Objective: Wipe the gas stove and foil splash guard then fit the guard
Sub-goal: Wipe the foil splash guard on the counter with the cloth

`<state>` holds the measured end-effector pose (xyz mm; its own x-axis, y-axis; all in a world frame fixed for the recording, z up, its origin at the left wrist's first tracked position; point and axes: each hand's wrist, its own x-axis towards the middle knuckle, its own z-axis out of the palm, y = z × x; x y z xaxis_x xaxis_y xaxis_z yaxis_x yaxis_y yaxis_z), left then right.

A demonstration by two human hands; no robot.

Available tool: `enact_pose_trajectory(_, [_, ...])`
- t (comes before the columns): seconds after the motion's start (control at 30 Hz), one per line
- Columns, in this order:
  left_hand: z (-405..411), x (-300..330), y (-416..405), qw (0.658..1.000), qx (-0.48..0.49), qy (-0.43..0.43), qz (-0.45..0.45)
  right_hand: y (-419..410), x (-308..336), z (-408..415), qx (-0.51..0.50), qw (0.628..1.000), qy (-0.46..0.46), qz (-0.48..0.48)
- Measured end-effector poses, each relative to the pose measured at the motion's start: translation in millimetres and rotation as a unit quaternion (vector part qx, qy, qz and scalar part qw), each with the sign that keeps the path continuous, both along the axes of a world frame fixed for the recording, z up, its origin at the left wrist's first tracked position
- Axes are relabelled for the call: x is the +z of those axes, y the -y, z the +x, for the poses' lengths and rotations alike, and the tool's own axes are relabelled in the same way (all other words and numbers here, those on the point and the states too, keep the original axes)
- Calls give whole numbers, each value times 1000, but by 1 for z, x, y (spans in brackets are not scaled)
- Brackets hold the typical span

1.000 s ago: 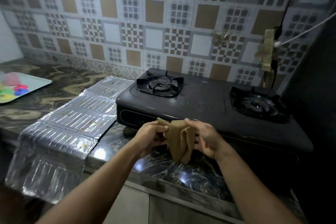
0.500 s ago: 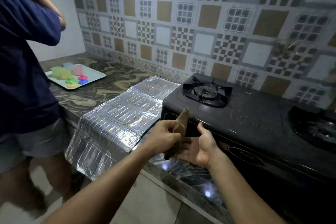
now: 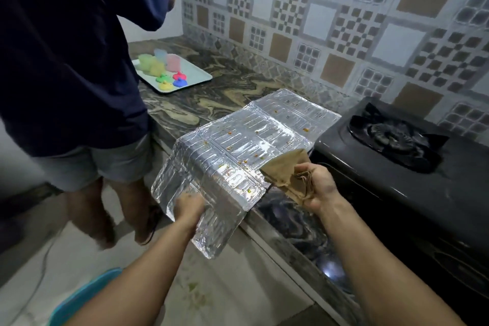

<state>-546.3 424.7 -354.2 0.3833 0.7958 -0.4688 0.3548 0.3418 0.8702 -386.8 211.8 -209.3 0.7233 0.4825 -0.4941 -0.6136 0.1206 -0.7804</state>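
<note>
The foil splash guard lies unfolded on the marble counter left of the black gas stove, its near panels hanging over the counter edge. Small orange-brown spots dot the foil. My left hand grips the hanging near panel from below the edge. My right hand holds a folded brown cloth just above the foil's right near corner, beside the stove's left front corner. The stove's left burner grate is in view; the right burner is out of frame.
Another person in a dark blue shirt stands close on the left at the counter. A pale tray with coloured plastic pieces sits at the counter's far left. A patterned tile wall runs behind. A blue rim shows on the floor below.
The view has swung left. My left hand let go of the cloth and took hold of the foil's hanging panel. My right hand now holds the cloth alone over the foil.
</note>
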Motion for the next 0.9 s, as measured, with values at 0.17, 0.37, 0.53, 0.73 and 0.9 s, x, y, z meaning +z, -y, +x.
enact_pose_trajectory(0.17, [-36,-4,6,982,101,-26,-157,-52,-16,6,85,937,291,-174])
enact_pose_trajectory(0.37, [-53,-45,-4,930,52,68,-356,-86,-52,-4,342,680,538,-362])
enact_pose_trajectory(0.53, [-76,-50,-19,908,74,153,-383,-100,-81,-19,472,495,565,-461])
enact_pose_trajectory(0.73, [-85,-35,-27,872,71,270,-402,-104,-75,-22,485,487,548,-477])
enact_pose_trajectory(0.9, [-83,-15,-22,855,61,333,-393,-95,-63,-45,498,476,559,-462])
